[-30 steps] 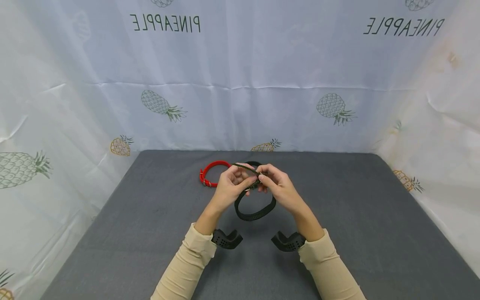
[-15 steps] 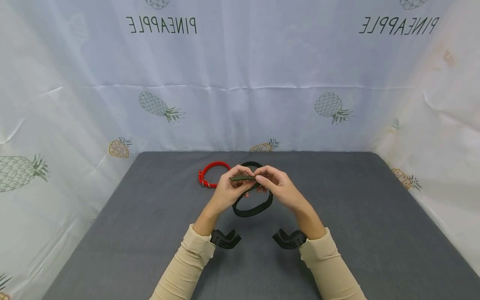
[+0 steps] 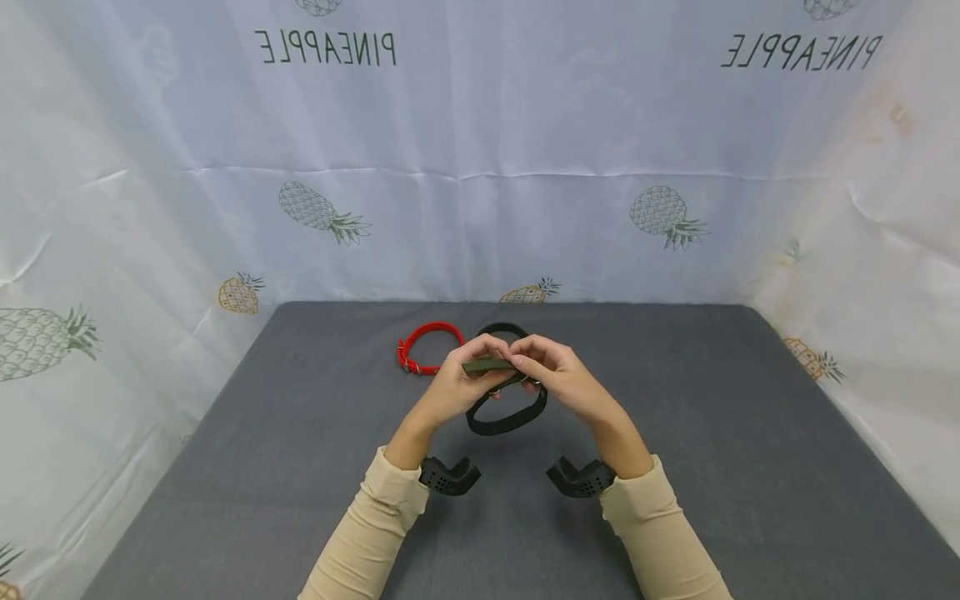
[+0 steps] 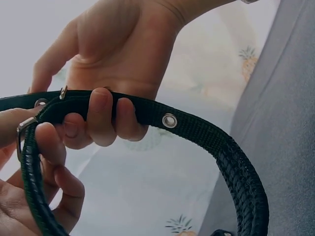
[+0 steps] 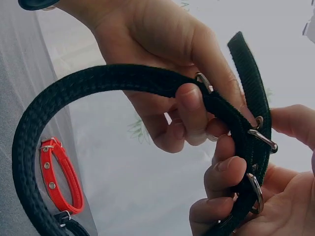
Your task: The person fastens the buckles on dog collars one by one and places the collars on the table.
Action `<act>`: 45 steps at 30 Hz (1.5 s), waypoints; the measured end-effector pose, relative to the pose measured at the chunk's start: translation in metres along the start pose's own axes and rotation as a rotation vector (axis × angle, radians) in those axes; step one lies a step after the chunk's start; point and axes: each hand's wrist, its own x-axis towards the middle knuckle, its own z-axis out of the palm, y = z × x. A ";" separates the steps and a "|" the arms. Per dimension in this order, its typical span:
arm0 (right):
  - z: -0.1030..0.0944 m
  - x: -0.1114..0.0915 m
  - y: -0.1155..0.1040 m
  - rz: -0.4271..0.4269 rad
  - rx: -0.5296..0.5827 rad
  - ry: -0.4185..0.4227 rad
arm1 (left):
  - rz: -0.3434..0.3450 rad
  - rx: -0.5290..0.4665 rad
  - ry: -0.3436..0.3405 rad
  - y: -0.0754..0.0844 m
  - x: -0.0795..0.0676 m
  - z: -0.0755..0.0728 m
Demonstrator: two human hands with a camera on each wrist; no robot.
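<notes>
Both hands hold a dark green-black collar (image 3: 495,428) above the table, its loop hanging below them. My left hand (image 3: 453,390) grips the strap beside the buckle (image 5: 263,141); in the right wrist view the tapered strap end (image 5: 248,71) stands out past that buckle. With curled fingers my right hand (image 3: 568,385) grips the band behind the buckle, near a D-ring (image 5: 256,192). A metal eyelet (image 4: 170,120) shows along the band in the left wrist view. In the head view the fingers hide the buckle.
Behind the hands, a red collar (image 3: 423,369) with buckle and eyelets lies on the grey table (image 3: 300,467). Beside it lies a black collar (image 3: 504,326), partly covered by the hands. A pineapple-print curtain (image 3: 480,225) stands behind the table.
The strap end, slanting edge-on a second ago, now lies nearly level with its olive face showing by the left hand. Both hands have come slightly lower, still gripping the collar.
</notes>
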 end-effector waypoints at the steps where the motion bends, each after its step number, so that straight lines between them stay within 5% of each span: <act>1: 0.000 0.000 0.000 -0.004 0.000 -0.005 | -0.004 -0.005 -0.003 0.000 0.000 0.000; 9: 0.000 0.000 -0.001 -0.016 0.002 0.042 | -0.062 -0.035 0.051 0.000 0.001 -0.003; 24: -0.002 0.003 -0.003 -0.049 0.159 0.336 | -0.100 -0.048 0.168 0.000 0.002 -0.009; 45: 0.000 0.002 -0.002 -0.028 0.173 0.283 | -0.073 0.043 0.170 0.001 0.002 -0.006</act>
